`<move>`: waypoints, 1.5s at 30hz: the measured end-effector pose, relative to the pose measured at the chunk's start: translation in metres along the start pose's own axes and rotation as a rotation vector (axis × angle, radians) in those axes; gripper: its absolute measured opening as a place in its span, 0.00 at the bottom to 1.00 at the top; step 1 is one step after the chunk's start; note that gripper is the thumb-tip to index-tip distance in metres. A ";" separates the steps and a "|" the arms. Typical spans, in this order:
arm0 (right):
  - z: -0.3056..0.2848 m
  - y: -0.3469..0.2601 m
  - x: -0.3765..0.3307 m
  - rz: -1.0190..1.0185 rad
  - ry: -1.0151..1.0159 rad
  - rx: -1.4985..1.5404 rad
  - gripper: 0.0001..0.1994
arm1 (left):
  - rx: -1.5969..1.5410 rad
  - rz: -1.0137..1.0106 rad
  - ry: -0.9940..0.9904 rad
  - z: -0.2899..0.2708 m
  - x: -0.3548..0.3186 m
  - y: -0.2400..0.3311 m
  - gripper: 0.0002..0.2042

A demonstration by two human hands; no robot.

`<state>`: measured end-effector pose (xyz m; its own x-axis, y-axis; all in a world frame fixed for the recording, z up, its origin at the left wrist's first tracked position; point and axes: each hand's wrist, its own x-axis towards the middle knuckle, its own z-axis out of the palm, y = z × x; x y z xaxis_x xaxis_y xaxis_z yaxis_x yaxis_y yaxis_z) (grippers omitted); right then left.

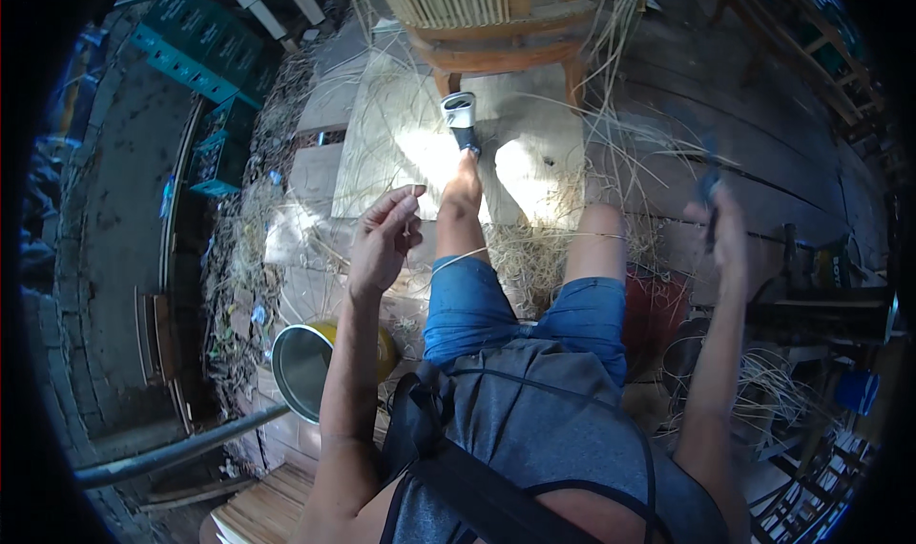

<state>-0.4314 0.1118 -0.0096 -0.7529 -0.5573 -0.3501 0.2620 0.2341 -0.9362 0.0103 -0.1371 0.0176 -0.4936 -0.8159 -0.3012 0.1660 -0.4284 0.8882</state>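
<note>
My left hand (385,239) is raised in front of my left thigh, thumb and forefinger pinched together. Whatever is between those fingertips is too small to make out. Out to the right, my right hand (729,229) is smeared by motion, closed around a blue and dark hand tool (709,186) whose exact kind is blurred. Beyond my knees stands a wooden chair (506,52) with light cane strips along its back. Loose pale strips (615,29) hang at its right side. A tangle of thin cane shavings (534,265) lies between my legs.
A flat pale board (372,129) lies beneath the chair and my foot. Green crates (205,43) are stacked at the far left. A yellow bucket (385,353) stands by my left elbow, near a metal pipe (191,456). More loose strips (768,382) lie at right.
</note>
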 end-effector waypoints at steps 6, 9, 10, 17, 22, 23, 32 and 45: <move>0.086 0.057 -0.119 -0.013 -0.199 -0.436 0.09 | 0.132 -0.167 -0.521 0.080 0.003 -0.032 0.17; 0.132 0.064 -0.131 -0.034 -0.190 -0.399 0.07 | 0.158 -0.201 -0.601 0.103 -0.003 -0.076 0.16; 0.136 0.069 -0.130 -0.121 -0.188 -0.368 0.08 | 0.106 -0.284 -0.437 0.107 -0.003 -0.093 0.14; 0.147 0.072 -0.130 -0.230 -0.340 -0.337 0.12 | -0.032 -0.438 -0.351 0.108 -0.015 -0.122 0.10; 0.151 0.077 -0.118 0.077 -0.529 -0.260 0.16 | 0.160 -0.260 -0.364 0.098 -0.028 -0.117 0.06; 0.151 0.075 -0.116 0.204 -0.689 -0.298 0.17 | 0.216 -0.249 -0.345 0.096 -0.029 -0.116 0.05; 0.167 0.076 -0.121 -0.415 -0.465 -0.612 0.21 | 0.479 -0.326 -0.393 0.082 -0.028 -0.091 0.11; 0.181 0.069 -0.110 -0.548 -0.269 -0.428 0.18 | 0.910 0.268 -0.401 0.077 -0.049 -0.066 0.04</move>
<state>-0.2214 0.0447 -0.0411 -0.5197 -0.8464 0.1166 -0.4078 0.1258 -0.9044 -0.0426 -0.0389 0.0008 -0.8120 -0.5801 -0.0648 -0.3147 0.3414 0.8857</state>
